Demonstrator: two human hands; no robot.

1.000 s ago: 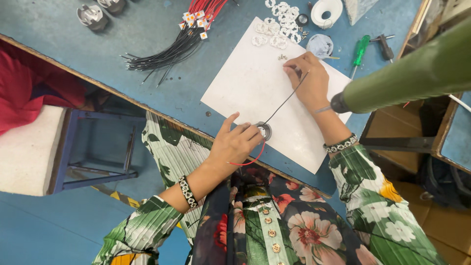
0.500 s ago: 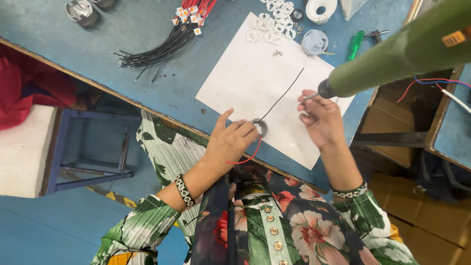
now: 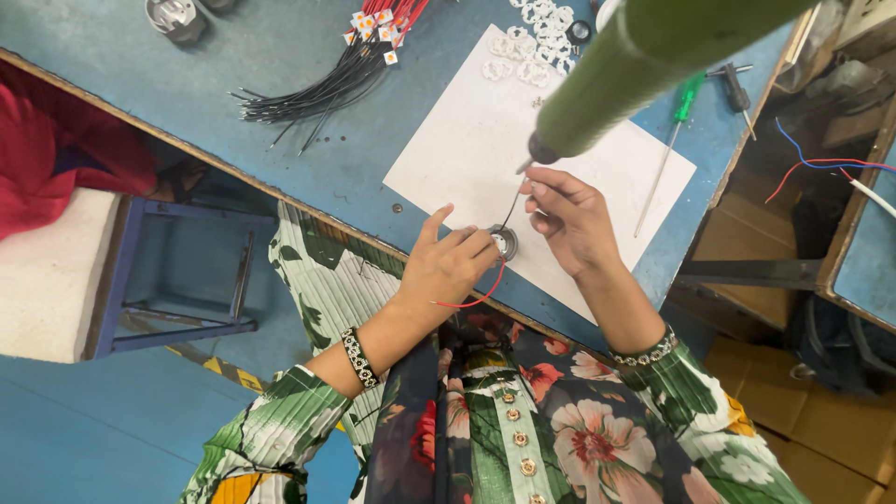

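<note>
My left hand (image 3: 448, 271) pins the small metal ring (image 3: 505, 242) on the white sheet (image 3: 467, 149); my right hand's (image 3: 571, 222) fingers pinch the black wire (image 3: 511, 209). If my hold loosens, I reckon the ring could skate across the worktop (image 3: 233, 56).

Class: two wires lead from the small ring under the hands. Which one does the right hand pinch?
The black wire, held by the right hand; the red wire trails loose below the left hand.

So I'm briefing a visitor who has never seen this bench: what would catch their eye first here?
Probably the big green cylindrical tool hanging over the white paper sheet at top centre, its tip just above the right hand. Below it, the left hand pins a small grey metal ring with a red wire to the sheet. A bundle of black wires lies upper left on the blue table.
</note>
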